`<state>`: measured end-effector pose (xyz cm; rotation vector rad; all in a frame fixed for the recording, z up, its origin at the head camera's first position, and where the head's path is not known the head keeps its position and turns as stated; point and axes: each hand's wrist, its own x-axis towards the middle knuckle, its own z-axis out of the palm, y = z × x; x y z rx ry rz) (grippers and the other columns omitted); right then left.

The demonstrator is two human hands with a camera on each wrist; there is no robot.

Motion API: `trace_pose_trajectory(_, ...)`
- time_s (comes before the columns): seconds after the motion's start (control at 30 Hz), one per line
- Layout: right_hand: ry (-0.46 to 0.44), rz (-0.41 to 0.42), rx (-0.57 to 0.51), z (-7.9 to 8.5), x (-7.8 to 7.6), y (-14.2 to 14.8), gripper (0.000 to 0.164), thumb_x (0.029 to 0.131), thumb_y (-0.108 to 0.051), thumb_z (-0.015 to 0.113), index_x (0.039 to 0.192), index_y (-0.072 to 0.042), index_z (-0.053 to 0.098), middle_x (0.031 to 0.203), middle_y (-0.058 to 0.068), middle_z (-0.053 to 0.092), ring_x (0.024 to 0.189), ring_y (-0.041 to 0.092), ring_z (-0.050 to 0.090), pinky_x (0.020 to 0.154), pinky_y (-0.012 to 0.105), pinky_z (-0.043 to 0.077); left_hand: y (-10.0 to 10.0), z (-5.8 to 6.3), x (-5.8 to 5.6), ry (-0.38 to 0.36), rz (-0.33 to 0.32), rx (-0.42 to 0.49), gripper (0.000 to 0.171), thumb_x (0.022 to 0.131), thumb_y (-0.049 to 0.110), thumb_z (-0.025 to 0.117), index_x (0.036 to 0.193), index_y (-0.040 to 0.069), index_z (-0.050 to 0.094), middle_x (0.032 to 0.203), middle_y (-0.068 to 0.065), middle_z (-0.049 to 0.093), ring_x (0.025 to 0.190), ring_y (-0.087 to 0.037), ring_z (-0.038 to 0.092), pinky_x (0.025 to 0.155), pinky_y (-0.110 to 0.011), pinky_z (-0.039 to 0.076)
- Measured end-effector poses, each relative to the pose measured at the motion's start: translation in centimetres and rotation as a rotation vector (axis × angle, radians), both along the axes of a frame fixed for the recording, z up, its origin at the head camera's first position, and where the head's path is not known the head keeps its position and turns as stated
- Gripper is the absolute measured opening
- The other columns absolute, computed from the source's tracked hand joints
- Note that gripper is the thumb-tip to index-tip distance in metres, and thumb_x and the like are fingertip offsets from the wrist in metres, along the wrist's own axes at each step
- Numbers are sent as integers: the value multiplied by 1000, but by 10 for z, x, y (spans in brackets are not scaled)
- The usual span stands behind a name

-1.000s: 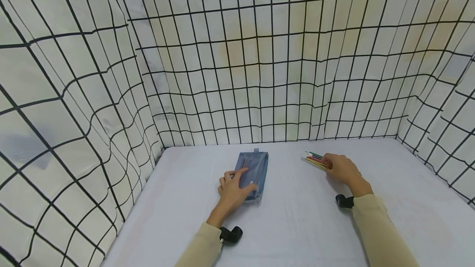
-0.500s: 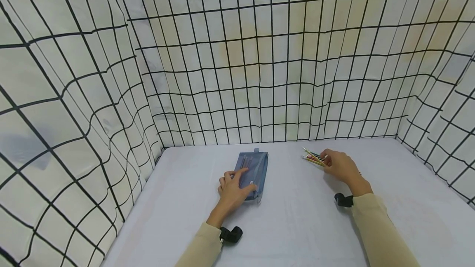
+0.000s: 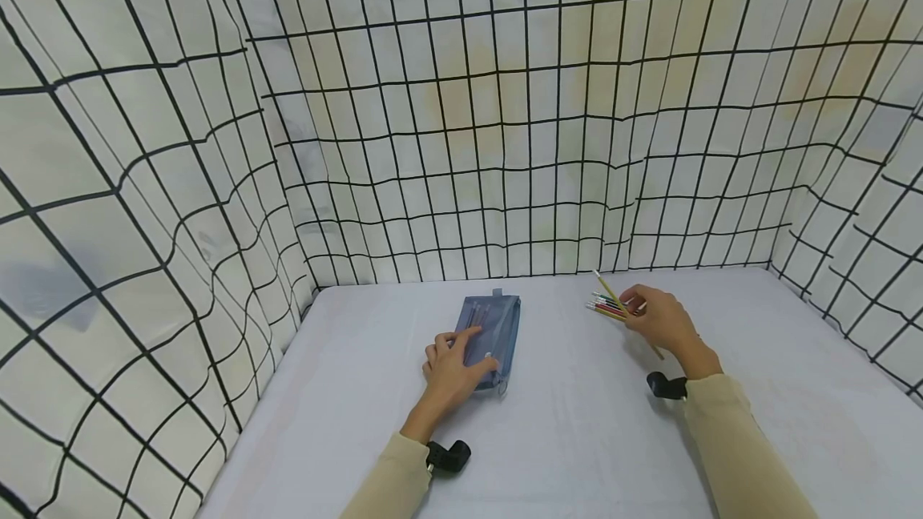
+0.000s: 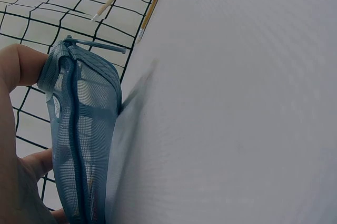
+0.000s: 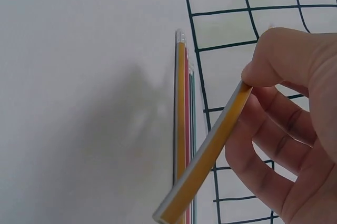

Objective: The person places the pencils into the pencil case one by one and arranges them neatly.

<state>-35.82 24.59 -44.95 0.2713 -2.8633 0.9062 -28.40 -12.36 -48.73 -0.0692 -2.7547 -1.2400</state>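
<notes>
My left hand (image 3: 450, 371) rests on a blue mesh zip pouch (image 3: 497, 327), fingers spread and thumb across its near part. Slim pencil-like shapes show through the mesh. In the left wrist view the pouch (image 4: 92, 108) has a dark blue zip, with the thumb against its edge. On the right, my right hand (image 3: 667, 323) pinches a yellow pencil (image 3: 608, 287) between thumb and fingers, tilted above the cloth. Below it lies a small bunch of pencils (image 3: 604, 308), yellow, red and green. The right wrist view shows the pinched pencil (image 5: 210, 145) crossing over those pencils (image 5: 181, 103).
A white cloth (image 3: 562, 423) covers the table. Behind and at both sides stand white walls with a black grid (image 3: 461, 142). Each wrist wears a small black camera, one on the left (image 3: 449, 456) and one on the right (image 3: 667, 385).
My right hand has separated one yellow pencil from the bunch and raised it at a slant. The other pencils stay on the cloth. My left hand and the pouch have not visibly moved.
</notes>
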Motion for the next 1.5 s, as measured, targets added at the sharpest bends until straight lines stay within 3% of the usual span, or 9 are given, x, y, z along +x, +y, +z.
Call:
trace_pose_trajectory(0.33, -25, 6, -116, 2, 1, -6, 35, 89, -6, 69, 123, 0, 64, 107, 17, 68, 102, 35, 66, 72, 35, 54, 0, 0, 0, -5, -1, 1, 71, 83, 46, 72, 149, 27, 52, 148, -19, 35, 130, -39, 30, 105, -63, 23)
trace_pose_trajectory(0.63, -116, 4, -276, 0, -1, -14, 35, 93, -5, 66, 126, 4, 61, 114, 22, 64, 92, 26, 67, 68, 31, 59, 0, 1, 1, -9, -4, 12, 70, 84, 45, 71, 149, 27, 53, 149, -20, 34, 130, -40, 29, 105, -63, 23)
trace_pose_trajectory(0.9, -156, 9, -408, -1, 0, -19, 36, 95, -5, 64, 129, 6, 57, 114, 20, 61, 89, 22, 66, 71, 33, 62, 0, 2, 1, -10, -4, 16, 70, 84, 45, 72, 149, 26, 53, 149, -20, 34, 130, -40, 29, 105, -63, 23)
trace_pose_trajectory(1.3, -252, 29, -518, -1, -1, -25, 40, 96, -4, 62, 133, 8, 53, 111, 15, 62, 92, 22, 68, 76, 37, 62, 0, 1, 1, -6, -6, 15, 71, 83, 46, 71, 149, 27, 52, 150, -20, 33, 131, -39, 29, 105, -63, 23)
trace_pose_trajectory(1.5, -297, 46, -561, -3, -2, -29, 42, 98, -7, 61, 137, 7, 51, 122, 27, 61, 97, 25, 68, 77, 37, 62, 0, 2, 2, -5, -5, 15, 71, 83, 46, 71, 149, 27, 53, 149, -20, 34, 130, -39, 29, 105, -63, 23)
